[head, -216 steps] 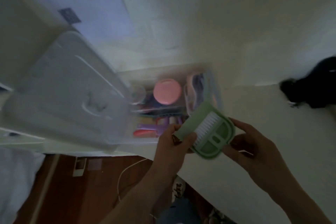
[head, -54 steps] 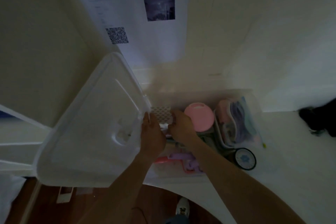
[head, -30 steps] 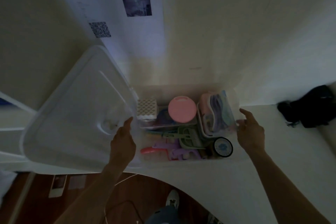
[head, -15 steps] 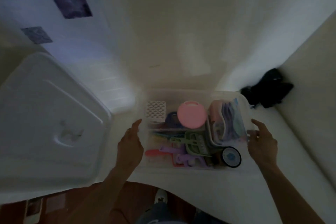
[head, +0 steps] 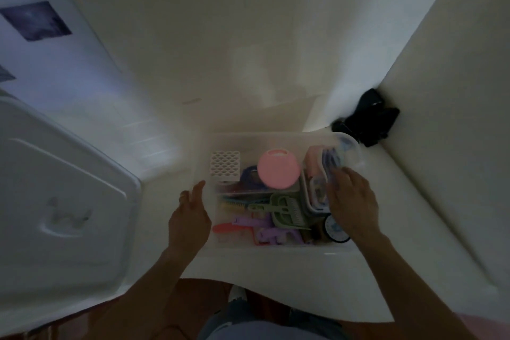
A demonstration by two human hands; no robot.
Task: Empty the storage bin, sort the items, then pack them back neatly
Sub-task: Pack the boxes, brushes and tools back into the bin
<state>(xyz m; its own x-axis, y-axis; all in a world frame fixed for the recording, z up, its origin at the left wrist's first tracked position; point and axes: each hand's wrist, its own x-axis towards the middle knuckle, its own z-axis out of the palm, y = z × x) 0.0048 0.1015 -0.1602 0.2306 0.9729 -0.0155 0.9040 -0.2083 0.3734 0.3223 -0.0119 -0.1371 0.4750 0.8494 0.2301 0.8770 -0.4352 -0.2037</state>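
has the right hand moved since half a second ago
Yes. The right hand was outside the bin's right wall; now it is over the right end, fingers on the clear pouch.

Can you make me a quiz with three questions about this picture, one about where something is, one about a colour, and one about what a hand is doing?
1. Where is the bin lid?
A. on the bin
B. left of the bin
C. on the floor

2. What colour is the round lidded tub in the storage bin?
A. pink
B. yellow
C. black

3. What is the left hand doing?
A. holding a brush
B. gripping the lid
C. open beside the bin

Answers: B, the lid lies off to the left; A, its round top is pink; C, its fingers hold nothing.
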